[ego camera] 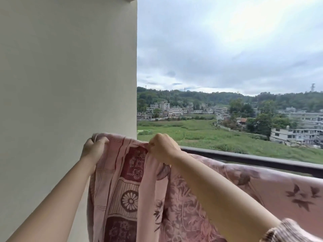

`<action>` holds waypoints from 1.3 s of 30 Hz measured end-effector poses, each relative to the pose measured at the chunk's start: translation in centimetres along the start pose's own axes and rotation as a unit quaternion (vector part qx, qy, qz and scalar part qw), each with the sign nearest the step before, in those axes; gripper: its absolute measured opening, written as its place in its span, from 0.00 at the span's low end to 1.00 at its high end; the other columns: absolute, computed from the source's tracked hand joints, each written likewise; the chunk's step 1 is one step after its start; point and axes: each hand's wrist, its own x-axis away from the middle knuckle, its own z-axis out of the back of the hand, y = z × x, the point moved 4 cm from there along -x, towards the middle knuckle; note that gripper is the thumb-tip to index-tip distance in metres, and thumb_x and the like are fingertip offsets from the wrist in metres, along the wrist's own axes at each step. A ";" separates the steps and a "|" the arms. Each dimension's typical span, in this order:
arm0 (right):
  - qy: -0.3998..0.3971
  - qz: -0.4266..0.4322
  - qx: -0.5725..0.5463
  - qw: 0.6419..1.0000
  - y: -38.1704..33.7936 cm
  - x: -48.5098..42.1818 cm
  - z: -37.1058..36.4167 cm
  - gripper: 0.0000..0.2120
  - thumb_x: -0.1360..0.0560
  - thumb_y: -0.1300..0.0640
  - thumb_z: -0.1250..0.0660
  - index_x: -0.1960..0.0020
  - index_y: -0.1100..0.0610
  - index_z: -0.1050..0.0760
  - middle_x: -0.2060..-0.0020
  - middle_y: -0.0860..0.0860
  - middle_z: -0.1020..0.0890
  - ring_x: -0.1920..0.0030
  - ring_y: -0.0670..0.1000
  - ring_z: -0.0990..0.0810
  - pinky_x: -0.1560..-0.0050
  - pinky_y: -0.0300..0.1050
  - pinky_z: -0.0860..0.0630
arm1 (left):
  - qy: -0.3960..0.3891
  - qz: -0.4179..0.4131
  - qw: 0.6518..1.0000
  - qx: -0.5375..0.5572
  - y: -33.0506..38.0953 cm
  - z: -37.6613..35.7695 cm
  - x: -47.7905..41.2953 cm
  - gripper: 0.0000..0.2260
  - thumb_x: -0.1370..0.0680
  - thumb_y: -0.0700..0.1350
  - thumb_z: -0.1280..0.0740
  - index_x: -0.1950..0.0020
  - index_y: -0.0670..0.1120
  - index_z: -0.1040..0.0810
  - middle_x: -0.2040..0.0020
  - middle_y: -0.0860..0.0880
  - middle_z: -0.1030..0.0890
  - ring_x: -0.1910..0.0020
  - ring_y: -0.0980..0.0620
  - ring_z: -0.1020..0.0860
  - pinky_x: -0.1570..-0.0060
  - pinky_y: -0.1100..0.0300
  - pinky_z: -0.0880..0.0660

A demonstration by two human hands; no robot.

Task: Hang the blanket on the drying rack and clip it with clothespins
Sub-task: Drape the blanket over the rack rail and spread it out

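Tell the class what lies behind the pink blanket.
Behind the blanket runs a dark railing, with a field beyond. Whatever supports the blanket on the right is covered by cloth.

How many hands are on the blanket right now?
2. The left hand grips the top edge of the blanket beside the wall; the right hand pinches that edge further right, by the railing.

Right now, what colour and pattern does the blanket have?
The blanket is pink with maroon flower motifs; head view shows it best.
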 end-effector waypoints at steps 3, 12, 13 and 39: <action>-0.058 -0.005 0.027 0.998 0.5 0.5 -0.4 0.17 0.23 0.53 0.38 0.66 0.61 0.24 0.70 0.54 0.22 0.66 0.57 0.23 0.72 0.43 0.29 | -0.032 0.071 0.997 -0.013 -2.2 0.1 0.2 0.20 0.27 0.55 0.38 0.42 0.44 0.21 0.44 0.42 0.20 0.45 0.42 0.22 0.45 0.50 0.26; 0.066 0.006 0.054 0.996 5.6 7.8 6.2 0.11 0.24 0.50 0.36 0.52 0.55 0.18 0.57 0.52 0.16 0.59 0.52 0.18 0.58 0.49 0.20 | 0.089 -0.263 0.934 -0.223 2.6 -7.1 9.7 0.19 0.26 0.41 0.37 0.35 0.44 0.33 0.33 0.41 0.36 0.31 0.42 0.39 0.33 0.42 0.45; 0.089 -0.005 0.054 0.995 7.0 9.1 7.6 0.11 0.24 0.51 0.36 0.52 0.56 0.18 0.57 0.52 0.16 0.58 0.52 0.18 0.57 0.49 0.20 | 0.055 -0.299 0.927 -0.221 3.3 -9.2 11.6 0.18 0.27 0.40 0.36 0.38 0.45 0.31 0.34 0.43 0.35 0.32 0.44 0.39 0.33 0.42 0.46; 0.228 -0.186 0.241 0.925 44.0 50.9 41.7 0.27 0.31 0.73 0.42 0.36 0.57 0.25 0.38 0.51 0.22 0.38 0.52 0.30 0.44 0.48 0.39 | -0.228 -0.523 0.807 -0.154 9.2 -49.7 66.2 0.14 0.28 0.51 0.35 0.44 0.53 0.28 0.44 0.51 0.30 0.43 0.53 0.35 0.45 0.58 0.46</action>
